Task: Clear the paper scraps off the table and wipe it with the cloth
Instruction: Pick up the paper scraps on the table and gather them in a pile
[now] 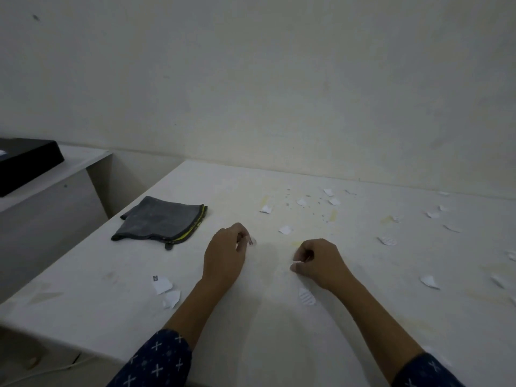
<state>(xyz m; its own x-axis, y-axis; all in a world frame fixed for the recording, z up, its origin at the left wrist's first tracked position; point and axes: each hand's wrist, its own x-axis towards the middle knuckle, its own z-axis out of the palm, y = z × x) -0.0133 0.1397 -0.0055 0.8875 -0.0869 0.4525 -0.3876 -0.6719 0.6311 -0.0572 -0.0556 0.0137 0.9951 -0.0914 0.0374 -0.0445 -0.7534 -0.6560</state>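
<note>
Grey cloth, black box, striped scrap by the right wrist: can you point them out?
grey cloth (160, 219), head view, middle of its folded top.
black box (26, 163), head view, its top face.
striped scrap (306, 296), head view, its centre.

- An off-white, scuffed wall (279, 79) fills the back.
- The white table (279, 344) stands against it.
- A lower pale desk (81, 160) at left bears a flat black box (25, 163).
- Dim, even light.
</note>
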